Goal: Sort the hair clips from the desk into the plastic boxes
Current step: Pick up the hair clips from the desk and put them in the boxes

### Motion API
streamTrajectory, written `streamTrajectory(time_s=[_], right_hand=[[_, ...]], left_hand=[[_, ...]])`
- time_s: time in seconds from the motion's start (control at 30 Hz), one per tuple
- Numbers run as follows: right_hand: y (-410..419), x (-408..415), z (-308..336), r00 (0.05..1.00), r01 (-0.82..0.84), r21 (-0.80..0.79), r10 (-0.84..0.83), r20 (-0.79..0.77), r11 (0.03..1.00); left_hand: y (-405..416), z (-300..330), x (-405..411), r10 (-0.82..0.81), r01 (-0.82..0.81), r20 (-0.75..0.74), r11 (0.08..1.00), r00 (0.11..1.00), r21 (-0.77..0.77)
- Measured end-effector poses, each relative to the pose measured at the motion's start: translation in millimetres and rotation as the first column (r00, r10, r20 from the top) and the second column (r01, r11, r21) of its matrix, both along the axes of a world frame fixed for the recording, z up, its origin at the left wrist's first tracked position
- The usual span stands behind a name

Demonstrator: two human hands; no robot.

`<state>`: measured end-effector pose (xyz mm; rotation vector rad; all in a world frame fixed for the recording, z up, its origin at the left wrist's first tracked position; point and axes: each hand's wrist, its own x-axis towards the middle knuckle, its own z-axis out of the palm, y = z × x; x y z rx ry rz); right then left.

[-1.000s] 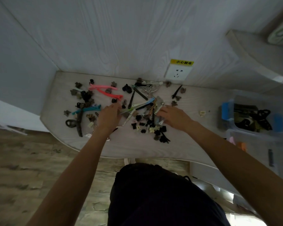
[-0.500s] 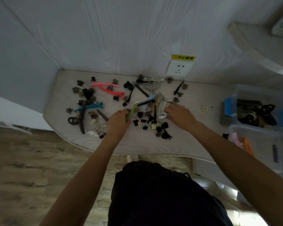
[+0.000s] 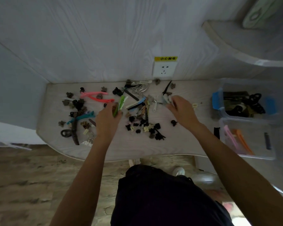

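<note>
Several hair clips lie scattered over the pale desk: long pink clips, teal clips, small brown and black claw clips, and a mixed pile in the middle. My left hand grips a long green clip, lifted a little off the desk. My right hand pinches small pale clips at its fingertips. At the right stand two clear plastic boxes: the far one holds dark clips, the near one holds pink and orange long clips.
A wall socket with a yellow label sits above the desk's back edge. A curved shelf projects at the upper right. The desk's front edge curves above a wooden floor. A small black clip lies by my right wrist.
My left hand has taken the green clip out of the pile and raised it. My right hand has moved right and back, picking up small pale clips.
</note>
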<state>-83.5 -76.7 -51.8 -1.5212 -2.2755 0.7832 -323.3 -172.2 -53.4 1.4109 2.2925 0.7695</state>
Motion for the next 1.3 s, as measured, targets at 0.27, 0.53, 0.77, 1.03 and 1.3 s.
streamTrajectory(time_s=[0.27, 0.53, 0.77, 1.03, 1.3], right_hand=[[-52.1, 154.2, 49.5, 0.864, 0.481, -0.098, -0.49, -0.12, 0.871], [-57.7, 238.3, 15.9, 0.926, 0.187, -0.029, -0.166, 0.339, 0.982], [-75.5, 270.9, 11.2, 0.913, 0.269, 0.091, -0.284, 0.291, 0.959], [-89.9, 272.7, -0.4, 0.894, 0.361, 0.3, -0.419, 0.159, 0.883], [-69.1, 173.7, 7.5, 0.986, 0.162, 0.284, -0.164, -0.019, 0.945]], left_hand=[[23.7, 37.1, 140.8, -0.385, 0.353, 0.268, 0.922, 0.883, 0.159], [54.2, 46.1, 261.9, -0.712, 0.7, 0.156, 0.702, 0.684, 0.134], [76.2, 23.8, 337.5, -0.831, 0.82, -0.081, 0.556, 0.55, -0.133], [67.5, -3.5, 340.8, -0.85, 0.852, -0.069, 0.523, 0.522, -0.007], [33.2, -4.8, 212.4, -0.368, 0.338, 0.084, 0.908, 0.926, 0.246]])
